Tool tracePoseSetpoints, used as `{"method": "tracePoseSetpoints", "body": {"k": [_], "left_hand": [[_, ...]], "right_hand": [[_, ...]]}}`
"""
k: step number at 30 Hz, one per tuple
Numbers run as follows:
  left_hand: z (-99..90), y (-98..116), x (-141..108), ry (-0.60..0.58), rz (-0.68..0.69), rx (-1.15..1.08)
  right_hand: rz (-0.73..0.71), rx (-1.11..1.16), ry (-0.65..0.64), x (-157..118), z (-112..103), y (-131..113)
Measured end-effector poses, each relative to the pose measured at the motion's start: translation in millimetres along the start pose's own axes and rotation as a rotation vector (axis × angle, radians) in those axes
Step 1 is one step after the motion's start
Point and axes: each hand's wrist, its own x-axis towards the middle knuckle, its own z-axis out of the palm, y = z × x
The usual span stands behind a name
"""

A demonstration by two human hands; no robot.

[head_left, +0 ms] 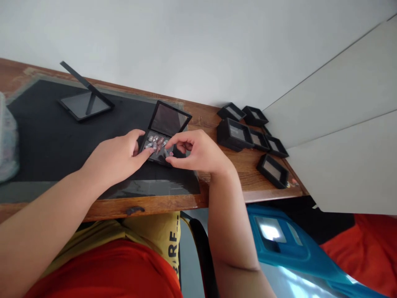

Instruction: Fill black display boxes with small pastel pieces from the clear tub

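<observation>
A small black case [170, 119] stands with its clear-windowed lid raised on the dark mat. Inside its base lie several small shiny pieces [159, 143], pink, silver and clear. My left hand [119, 155] is at the left side of the case, thumb on its near left edge and fingers apart. From the right, my right hand [197, 152] reaches over the base with thumb and index finger apart, their tips near the pieces at the right end. Nothing clearly shows between those fingertips.
Another open black case [85, 105] stands on the mat [46, 136] at the left. A clear plastic tub [8, 142] is at the far left edge. Several black boxes [237, 131] are on the wooden table [206, 120] at the right. Below is a blue plastic object [279, 236].
</observation>
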Motion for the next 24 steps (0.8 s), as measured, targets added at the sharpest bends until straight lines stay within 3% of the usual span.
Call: {"method": "tracePoseSetpoints", "body": {"k": [10,14,24], "left_hand": [[-1.6,2,-2,-0.020,0.029,0.007],[-1.6,1,-3,-0.025,0.030,0.001],[-1.4,0,-2,-0.023,0.034,0.002]], "right_hand": [[0.031,-0.012,-0.141,4,3,2],[0.026,0.075,-0.069,2,-3,10],[0.317,0.050,-0.274,-8,-24,23]]}}
